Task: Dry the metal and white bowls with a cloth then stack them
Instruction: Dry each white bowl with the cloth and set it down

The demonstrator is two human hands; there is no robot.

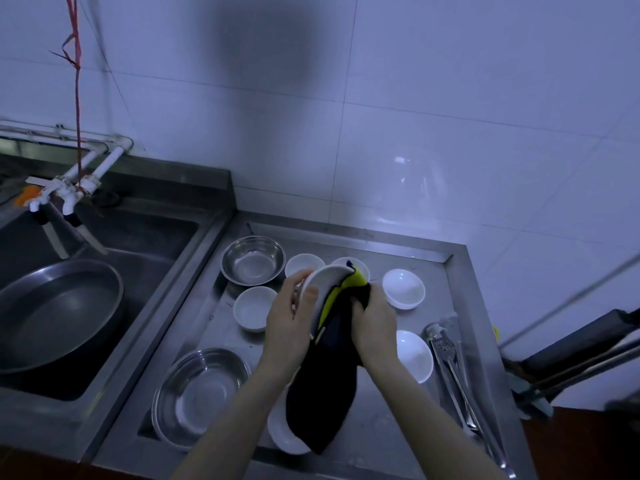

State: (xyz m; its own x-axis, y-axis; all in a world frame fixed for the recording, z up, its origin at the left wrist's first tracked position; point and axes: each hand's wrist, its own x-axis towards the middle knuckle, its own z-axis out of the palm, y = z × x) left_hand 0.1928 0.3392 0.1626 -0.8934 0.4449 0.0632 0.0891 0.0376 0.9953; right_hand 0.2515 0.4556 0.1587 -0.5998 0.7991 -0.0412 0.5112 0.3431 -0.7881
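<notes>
Closest in, a white bowl (287, 441) sits half under the hanging dark cloth (322, 393). Right hand (375, 323) has the cloth bunched in its fingers, pushing into the tilted bowl (323, 282) that the left hand (289, 317) pinches by the rim. Big metal bowl (202, 393) is lower left, nearer the left hand; smaller metal bowl (252, 259) sits further back.

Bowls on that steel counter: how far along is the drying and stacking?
Nothing looks stacked yet. In hand: the left hand holds a white bowl tilted while the right hand rubs it with a dark cloth. Left: two metal bowls and several white ones, like this, sit apart, singly.
</notes>
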